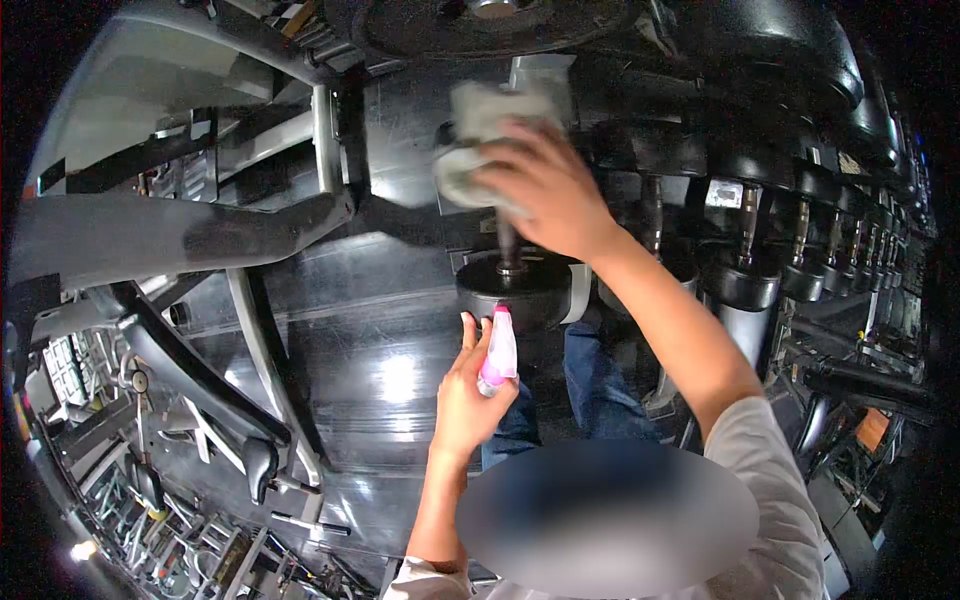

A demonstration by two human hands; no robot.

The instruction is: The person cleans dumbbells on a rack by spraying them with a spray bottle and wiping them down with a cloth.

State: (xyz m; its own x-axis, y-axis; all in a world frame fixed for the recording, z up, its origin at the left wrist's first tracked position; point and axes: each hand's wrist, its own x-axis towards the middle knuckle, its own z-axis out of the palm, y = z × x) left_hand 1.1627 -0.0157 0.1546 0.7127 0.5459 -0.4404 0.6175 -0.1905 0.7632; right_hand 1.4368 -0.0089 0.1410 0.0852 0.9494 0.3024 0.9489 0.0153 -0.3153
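Fingers of the right hand (550, 190) reach across a cloth (500, 108) and hold it over the far end of a dumbbell (509, 262); those of the left hand (462, 395) are wrapped around a bottle (502, 352), with two fingertips raised beside it. The dark floor (395, 330) spreads out left of the dumbbell, glossy with reflections. Farther left of the dumbbell, a thick grey beam (150, 235) runs sideways, and a black bench (190, 360) slants beside it. Beyond the dumbbell, a large black disc (590, 30) is cut off by the upper edge. Right of the dumbbell, a row of dumbbells (741, 278) recedes, the last ones too small and dark to make out. On the near side of the dumbbell are two jeans legs (605, 385), partly hidden by a blurred oval.

The dumbbell's far end is mostly hidden by cloth and hand; its near end and part of its handle show. Motion blurs the cloth's outline and the right fingertips. The dumbbell's long axis runs away from the person. The bottle, just before the dumbbell's near end, lies roughly along that same line, its narrow pink tip pointing at the dumbbell; whether they touch is unclear.
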